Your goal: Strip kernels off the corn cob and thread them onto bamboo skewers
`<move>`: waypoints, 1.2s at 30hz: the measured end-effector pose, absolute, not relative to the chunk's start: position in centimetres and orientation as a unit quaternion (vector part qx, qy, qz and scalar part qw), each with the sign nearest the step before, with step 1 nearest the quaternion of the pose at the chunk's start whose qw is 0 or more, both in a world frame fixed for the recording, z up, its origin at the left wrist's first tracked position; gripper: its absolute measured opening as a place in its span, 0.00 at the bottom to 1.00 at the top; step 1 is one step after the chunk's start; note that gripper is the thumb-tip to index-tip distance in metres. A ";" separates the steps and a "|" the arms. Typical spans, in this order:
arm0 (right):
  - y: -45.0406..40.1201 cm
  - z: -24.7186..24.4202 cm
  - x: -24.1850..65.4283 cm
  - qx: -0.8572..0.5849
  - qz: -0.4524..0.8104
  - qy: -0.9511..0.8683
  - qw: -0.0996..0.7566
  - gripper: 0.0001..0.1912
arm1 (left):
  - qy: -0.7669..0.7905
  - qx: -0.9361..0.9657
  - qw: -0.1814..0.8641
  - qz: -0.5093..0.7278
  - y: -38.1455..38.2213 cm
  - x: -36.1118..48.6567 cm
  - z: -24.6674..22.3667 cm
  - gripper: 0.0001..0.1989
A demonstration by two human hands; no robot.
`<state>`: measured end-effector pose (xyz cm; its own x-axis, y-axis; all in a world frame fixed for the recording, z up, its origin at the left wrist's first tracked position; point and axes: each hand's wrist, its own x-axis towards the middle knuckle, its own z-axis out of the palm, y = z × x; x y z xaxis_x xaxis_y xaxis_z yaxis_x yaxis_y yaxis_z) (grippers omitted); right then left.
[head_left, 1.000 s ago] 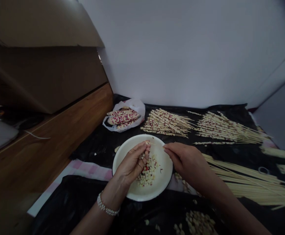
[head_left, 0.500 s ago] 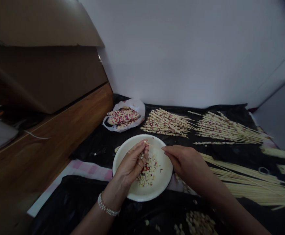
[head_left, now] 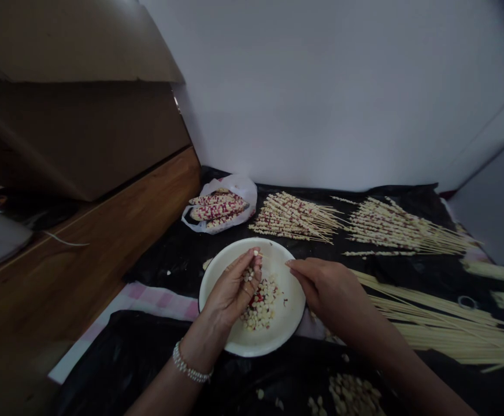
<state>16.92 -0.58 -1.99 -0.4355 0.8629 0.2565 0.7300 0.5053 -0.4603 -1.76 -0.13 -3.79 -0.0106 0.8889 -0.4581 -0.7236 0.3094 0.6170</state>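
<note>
A white bowl holds loose pale and red corn kernels. Over its left half, my left hand is curled palm up around several kernels, with one pale kernel pinched at the fingertips. My right hand is closed in a pinch at the bowl's right rim, on the end of a thin wooden skewer. The skewer's other end meets the kernel at my left fingertips.
Behind the bowl lie corn cobs in a plastic bag and two piles of kernel-threaded skewers. Bare skewers lie at the right. More kernels rest at the front. A cardboard box stands at the left.
The kernel at my left fingertips has shifted very slightly left and down. Both hands are otherwise in nearly the same place, still holding kernels and skewer.
</note>
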 end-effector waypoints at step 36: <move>-2.1 -1.5 15.7 -0.520 0.021 -0.835 0.179 0.09 | 0.388 0.010 0.717 0.579 0.2 -1.5 -3.6 0.04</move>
